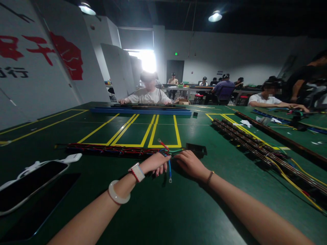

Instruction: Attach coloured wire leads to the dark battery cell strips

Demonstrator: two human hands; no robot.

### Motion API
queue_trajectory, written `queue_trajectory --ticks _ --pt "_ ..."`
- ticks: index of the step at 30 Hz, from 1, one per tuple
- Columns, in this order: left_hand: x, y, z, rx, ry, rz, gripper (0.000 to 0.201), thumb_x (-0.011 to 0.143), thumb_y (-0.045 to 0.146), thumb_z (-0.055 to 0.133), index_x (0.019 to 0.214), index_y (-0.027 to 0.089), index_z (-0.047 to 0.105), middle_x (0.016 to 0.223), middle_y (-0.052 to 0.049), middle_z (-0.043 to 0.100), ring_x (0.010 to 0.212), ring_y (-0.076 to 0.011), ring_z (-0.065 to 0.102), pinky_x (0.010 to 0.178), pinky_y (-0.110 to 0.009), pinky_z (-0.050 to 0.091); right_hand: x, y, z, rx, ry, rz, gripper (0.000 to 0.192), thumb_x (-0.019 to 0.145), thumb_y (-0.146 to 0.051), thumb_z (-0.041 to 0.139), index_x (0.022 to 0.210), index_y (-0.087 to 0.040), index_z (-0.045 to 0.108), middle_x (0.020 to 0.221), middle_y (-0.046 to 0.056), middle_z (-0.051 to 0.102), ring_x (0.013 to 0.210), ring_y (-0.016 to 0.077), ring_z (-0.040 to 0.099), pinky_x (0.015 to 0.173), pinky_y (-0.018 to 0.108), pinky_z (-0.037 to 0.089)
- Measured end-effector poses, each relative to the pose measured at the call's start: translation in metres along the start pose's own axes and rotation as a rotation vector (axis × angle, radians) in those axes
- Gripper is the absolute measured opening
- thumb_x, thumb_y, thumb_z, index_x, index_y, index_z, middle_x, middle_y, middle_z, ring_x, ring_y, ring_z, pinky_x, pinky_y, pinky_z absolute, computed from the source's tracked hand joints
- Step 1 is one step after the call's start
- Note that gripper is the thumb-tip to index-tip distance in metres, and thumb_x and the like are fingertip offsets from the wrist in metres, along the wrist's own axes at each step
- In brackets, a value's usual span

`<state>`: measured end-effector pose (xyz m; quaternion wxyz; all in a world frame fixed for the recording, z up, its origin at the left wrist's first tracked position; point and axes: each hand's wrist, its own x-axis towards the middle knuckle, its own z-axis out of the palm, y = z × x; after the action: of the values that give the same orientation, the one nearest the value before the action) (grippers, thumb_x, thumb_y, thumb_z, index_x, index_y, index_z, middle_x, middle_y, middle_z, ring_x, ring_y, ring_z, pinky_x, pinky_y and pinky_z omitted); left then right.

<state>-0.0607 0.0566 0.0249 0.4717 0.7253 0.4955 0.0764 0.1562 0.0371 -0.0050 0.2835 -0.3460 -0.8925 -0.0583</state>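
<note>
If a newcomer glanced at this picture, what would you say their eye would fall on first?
Probably the white glare at the back, just above the person across the green table. Then come, near the middle, the left hand and right hand close together at the wired strip, with a red lead and a blue lead beside them.

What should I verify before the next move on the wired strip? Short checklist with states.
1. Left hand at the leads: ok, its thumb and fingers are at the strip's lead end.
2. Right hand close by: ok, fingertips just below the green lead.
3. Red lead end visible: ok, its ring terminal points away from the person.
4. Blue lead end visible: ok, its ring terminal points toward the person.
5. Firm grip on the leads: cannot tell, fingers hide the contact.
6. Wired strip apart from the pale-edged device: ok, table shows between them.
</note>
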Motion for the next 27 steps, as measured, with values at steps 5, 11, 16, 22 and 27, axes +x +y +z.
queue_trajectory --ticks 5,11,16,22,27 --pt "-0.013 -0.008 -0.017 0.228 0.633 0.194 0.037 0.087 0.037 0.034 0.065 0.017 0.057 0.062 -0.003 0.059 0.060 -0.0153 0.057 0.061 -0.027 0.043 0.005 -0.010 -0.009 -0.056 0.109 -0.084 0.022 0.092 -0.022 0.042 0.105 -0.015 0.058 0.094 0.009 0.063 0.084 0.0168 0.055 0.075 0.031 0.046" --pt "-0.013 -0.036 -0.026 0.664 0.893 0.409 0.031 0.086 0.029 0.042 0.111 0.019 0.057 0.113 -0.009 0.060 0.110 -0.0239 0.051 0.098 -0.041 0.036 0.038 -0.056 -0.009 -0.257 -0.014 -0.369 0.033 0.093 -0.023 0.040 0.122 -0.013 0.052 0.123 0.012 0.055 0.116 0.0211 0.047 0.101 0.036 0.038" --pt "-0.002 -0.059 -0.025 0.826 0.752 0.367 0.038 0.087 0.031 0.042 0.120 0.019 0.055 0.131 -0.010 0.052 0.128 -0.0257 0.038 0.110 -0.046 0.019 0.069 -0.066 0.014 -0.438 -0.096 -0.271 0.042 0.089 -0.018 0.042 0.129 -0.005 0.046 0.133 0.018 0.048 0.128 0.0243 0.038 0.114 0.040 0.020" --pt "-0.002 -0.059 -0.024 0.719 0.729 0.352 0.038 0.093 0.043 0.031 0.113 0.026 0.058 0.119 -0.004 0.060 0.123 -0.0224 0.043 0.109 -0.048 0.017 0.071 -0.055 0.016 -0.611 -0.295 0.201 0.057 0.074 -0.046 0.065 0.109 -0.001 0.062 0.108 0.025 0.063 0.106 0.0371 0.054 0.104 0.055 0.025" --pt "-0.002 -0.058 -0.025 0.652 0.708 0.373 0.036 0.093 0.043 0.032 0.111 0.025 0.058 0.119 -0.004 0.061 0.118 -0.0216 0.047 0.105 -0.047 0.018 0.053 -0.030 0.011 -0.432 -0.315 0.263 0.045 0.078 -0.050 0.060 0.098 -0.010 0.064 0.090 0.018 0.068 0.086 0.0294 0.061 0.080 0.043 0.042"
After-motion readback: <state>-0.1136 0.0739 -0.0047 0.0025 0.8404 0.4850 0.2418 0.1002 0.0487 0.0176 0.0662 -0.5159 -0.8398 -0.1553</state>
